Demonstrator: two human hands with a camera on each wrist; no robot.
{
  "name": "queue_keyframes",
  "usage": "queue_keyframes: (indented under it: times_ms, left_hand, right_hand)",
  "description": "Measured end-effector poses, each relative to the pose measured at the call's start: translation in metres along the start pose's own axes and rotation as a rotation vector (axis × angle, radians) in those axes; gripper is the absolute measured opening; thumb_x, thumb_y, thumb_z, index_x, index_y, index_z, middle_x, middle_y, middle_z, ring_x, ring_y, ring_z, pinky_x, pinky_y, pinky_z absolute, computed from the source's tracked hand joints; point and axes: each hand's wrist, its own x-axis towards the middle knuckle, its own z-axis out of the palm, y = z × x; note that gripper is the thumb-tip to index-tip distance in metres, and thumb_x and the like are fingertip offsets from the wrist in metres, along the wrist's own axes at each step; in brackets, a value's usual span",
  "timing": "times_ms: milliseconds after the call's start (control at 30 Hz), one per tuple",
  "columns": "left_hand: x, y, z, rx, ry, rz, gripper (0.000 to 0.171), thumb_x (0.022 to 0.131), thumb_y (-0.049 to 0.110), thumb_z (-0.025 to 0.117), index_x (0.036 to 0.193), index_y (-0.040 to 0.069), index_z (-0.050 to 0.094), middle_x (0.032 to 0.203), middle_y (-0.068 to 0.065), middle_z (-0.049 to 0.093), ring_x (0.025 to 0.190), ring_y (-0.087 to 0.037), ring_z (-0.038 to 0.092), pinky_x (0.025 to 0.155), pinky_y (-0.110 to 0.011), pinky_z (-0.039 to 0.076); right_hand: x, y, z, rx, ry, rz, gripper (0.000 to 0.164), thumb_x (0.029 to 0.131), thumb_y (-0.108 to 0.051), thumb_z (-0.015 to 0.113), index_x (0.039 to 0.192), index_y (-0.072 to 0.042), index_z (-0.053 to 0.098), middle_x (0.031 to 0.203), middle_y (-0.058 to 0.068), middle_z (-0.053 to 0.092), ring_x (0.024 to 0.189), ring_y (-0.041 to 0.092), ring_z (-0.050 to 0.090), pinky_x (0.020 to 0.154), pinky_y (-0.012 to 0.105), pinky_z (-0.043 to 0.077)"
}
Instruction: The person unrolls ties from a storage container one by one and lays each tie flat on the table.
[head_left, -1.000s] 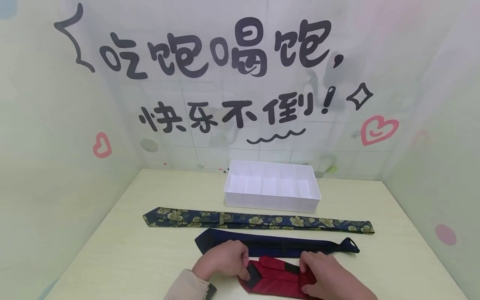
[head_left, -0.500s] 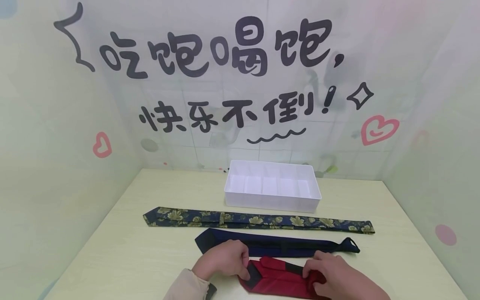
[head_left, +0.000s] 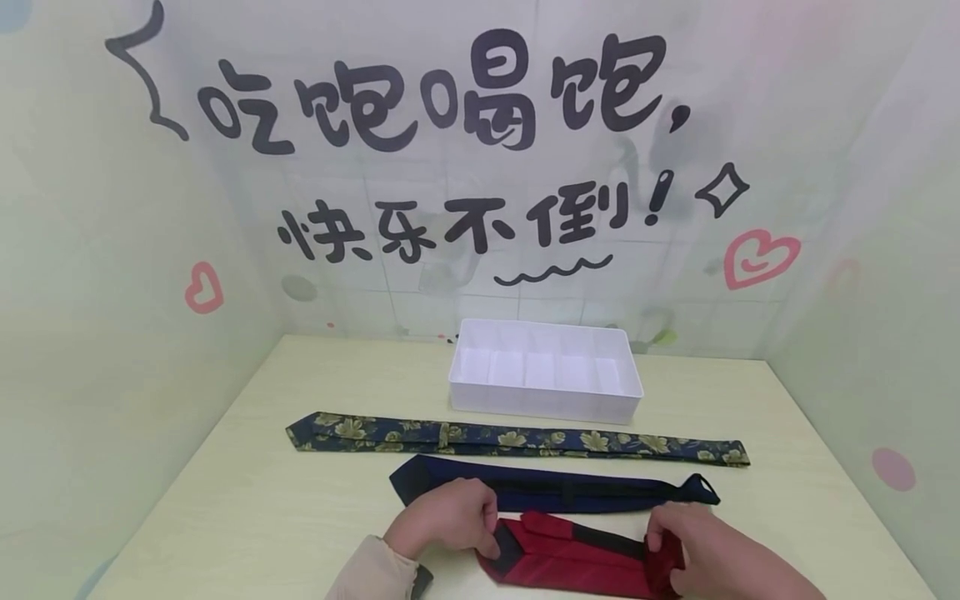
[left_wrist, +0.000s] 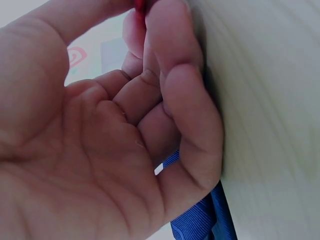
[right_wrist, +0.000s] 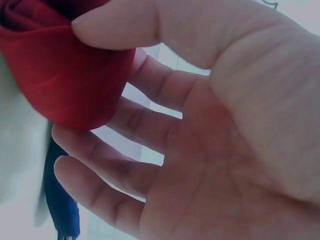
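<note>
A red necktie [head_left: 577, 562] lies lengthwise near the table's front, its dark-lined pointed end at the left. My left hand [head_left: 453, 517] pinches that pointed end; in the left wrist view only a sliver of red shows between thumb and index finger. At the other end, the cloth is coiled into a roll [right_wrist: 75, 80], which my right hand [head_left: 701, 546] holds between thumb and curved fingers. Between the hands the tie lies flat, and a dark strip [head_left: 607, 540] runs along its upper edge to the roll.
Just beyond the hands lies a navy necktie [head_left: 525, 492] with a small loop at its right end. Behind it stretches a floral necktie [head_left: 480, 437]. A white compartmented box [head_left: 543, 404] stands at the back, before a printed wall sheet [head_left: 420, 183].
My right hand has moved to the right with the rolled end, and a longer stretch of red tie and dark strip now lies flat. The left hand has stayed in place.
</note>
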Motion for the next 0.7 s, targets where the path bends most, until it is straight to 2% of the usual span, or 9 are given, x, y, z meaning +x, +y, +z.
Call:
queue_keyframes:
  times_ms: [133,233,367,467,533,600,700]
  left_hand:
    - [0.000,0.000,-0.001,0.002,0.000,0.000,0.028,0.073,0.017,0.086,0.067,0.019,0.059,0.064,0.010,0.054,0.058,-0.009,0.047,0.058,-0.025,0.041]
    - [0.000,0.000,0.000,0.001,-0.005,-0.005,0.028,0.073,0.017,0.086,0.067,0.019,0.059,0.063,0.010,0.054,0.057,-0.010,0.047,0.057,-0.025,0.040]
    - [0.001,0.000,0.000,0.004,-0.005,-0.005,0.028,0.073,0.018,0.086,0.067,0.019,0.059,0.063,0.010,0.054,0.057,-0.010,0.047,0.057,-0.025,0.040]
    - [0.001,0.000,0.000,0.003,-0.003,-0.001,0.027,0.072,0.018,0.086,0.067,0.019,0.060,0.062,0.010,0.054,0.057,-0.010,0.048,0.057,-0.025,0.040]
    - [0.001,0.000,0.000,0.002,-0.004,0.001,0.027,0.072,0.018,0.086,0.067,0.019,0.060,0.061,0.010,0.053,0.056,-0.010,0.047,0.057,-0.025,0.040]
    - [0.001,0.000,0.000,0.000,-0.005,0.002,0.027,0.072,0.018,0.086,0.068,0.019,0.060,0.060,0.010,0.053,0.056,-0.010,0.047,0.056,-0.025,0.040]
    - [0.001,0.000,0.000,0.000,-0.009,-0.003,0.027,0.073,0.018,0.086,0.067,0.019,0.060,0.061,0.010,0.053,0.055,-0.010,0.046,0.055,-0.025,0.039]
  right_hand:
    - [-0.003,0.009,-0.002,0.040,0.001,0.016,0.034,0.075,0.013,0.068,0.095,-0.013,0.058,0.093,-0.001,0.062,0.082,0.019,0.053,0.064,0.026,0.046]
    - [-0.006,0.015,-0.002,0.075,-0.004,0.053,0.033,0.075,0.011,0.071,0.095,-0.011,0.057,0.092,0.000,0.063,0.082,0.019,0.054,0.065,0.027,0.046]
    - [-0.007,0.017,0.002,0.120,-0.005,0.145,0.030,0.079,-0.009,0.083,0.096,-0.011,0.058,0.085,0.002,0.064,0.079,0.019,0.056,0.066,0.031,0.047]
    - [-0.006,0.016,0.005,0.062,0.038,0.206,0.035,0.081,-0.031,0.086,0.091,-0.013,0.059,0.081,0.001,0.061,0.080,0.018,0.054,0.066,0.032,0.045]
    - [-0.004,0.014,0.006,0.011,0.075,0.234,0.036,0.081,-0.039,0.085,0.087,-0.015,0.059,0.078,0.000,0.059,0.082,0.018,0.051,0.066,0.030,0.042]
    - [-0.001,0.013,0.006,-0.041,0.106,0.236,0.035,0.080,-0.040,0.085,0.082,-0.017,0.059,0.076,-0.001,0.057,0.084,0.017,0.048,0.067,0.029,0.040]
    - [0.003,0.013,0.008,-0.077,0.121,0.175,0.029,0.081,-0.032,0.085,0.081,-0.019,0.060,0.076,-0.003,0.057,0.085,0.018,0.047,0.066,0.026,0.039]
